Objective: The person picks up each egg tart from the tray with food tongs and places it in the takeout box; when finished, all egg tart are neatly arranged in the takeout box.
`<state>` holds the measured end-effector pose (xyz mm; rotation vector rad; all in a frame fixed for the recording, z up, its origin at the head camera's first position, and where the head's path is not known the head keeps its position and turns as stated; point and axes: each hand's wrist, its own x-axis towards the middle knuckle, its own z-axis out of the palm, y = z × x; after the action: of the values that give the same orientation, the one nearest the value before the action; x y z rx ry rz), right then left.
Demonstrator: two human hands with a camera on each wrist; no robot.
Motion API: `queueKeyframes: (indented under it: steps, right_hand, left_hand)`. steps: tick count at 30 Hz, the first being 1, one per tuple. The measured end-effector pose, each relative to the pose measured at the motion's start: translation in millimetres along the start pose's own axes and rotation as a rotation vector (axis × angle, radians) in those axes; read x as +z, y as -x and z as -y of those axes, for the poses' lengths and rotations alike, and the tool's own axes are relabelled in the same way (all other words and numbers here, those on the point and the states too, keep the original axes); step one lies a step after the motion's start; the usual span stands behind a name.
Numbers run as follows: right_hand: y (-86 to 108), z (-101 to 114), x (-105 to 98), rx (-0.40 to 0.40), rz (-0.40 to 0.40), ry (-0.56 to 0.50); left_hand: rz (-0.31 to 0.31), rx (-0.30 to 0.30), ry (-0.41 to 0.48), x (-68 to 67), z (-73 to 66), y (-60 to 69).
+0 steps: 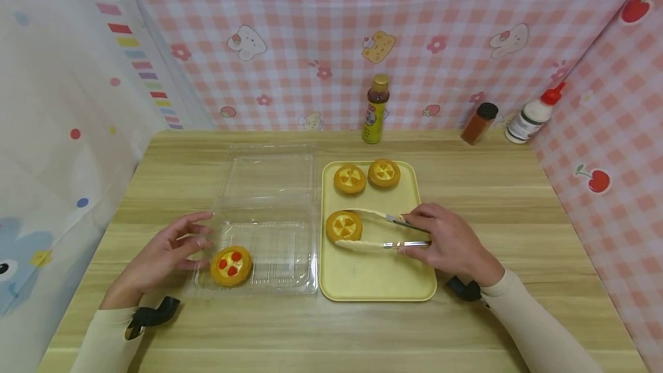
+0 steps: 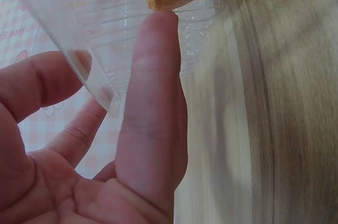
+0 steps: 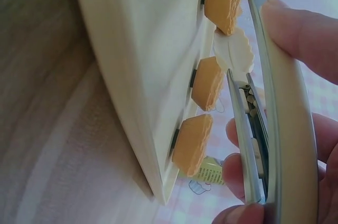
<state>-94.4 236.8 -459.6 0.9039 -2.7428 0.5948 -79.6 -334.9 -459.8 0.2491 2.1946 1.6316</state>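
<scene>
My right hand [image 1: 448, 238] grips a pair of metal tongs [image 1: 409, 244] with cream scalloped ends. Those ends lie on either side of an egg tart [image 1: 344, 227] with orange wedges on top, on the yellow tray [image 1: 378, 281]. Whether they squeeze it, I cannot tell. My left hand [image 1: 168, 249] is at the left edge of the clear plastic box [image 1: 282, 258], fingers loosely bent around its rim. In the left wrist view, the thumb [image 2: 150, 86] is by the box wall. Inside the box, at front left, sits a tart with red pieces [image 1: 231, 266].
Two more orange-topped tarts, one [image 1: 349, 179] beside the other [image 1: 384, 173], sit at the tray's back. The box lid [image 1: 269, 177] lies folded back. Along the wall stand a yellow-labelled bottle [image 1: 375, 111], a black-capped spice jar [image 1: 479, 124] and a red-capped white bottle [image 1: 533, 117].
</scene>
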Motion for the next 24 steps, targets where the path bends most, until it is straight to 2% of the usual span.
queueKeyframes:
  steps: [13, 24]
  right_hand:
    - [-3.9, 1.4, -11.4, -0.006, -0.047, -0.014]
    - [-21.8, 15.1, -18.6, -0.025, -0.073, -0.005]
  left_hand:
    - [0.001, -0.009, 0.005, 0.6, 0.3, -0.1]
    - [0.002, -0.001, 0.002, 1.0, -3.4, 0.7]
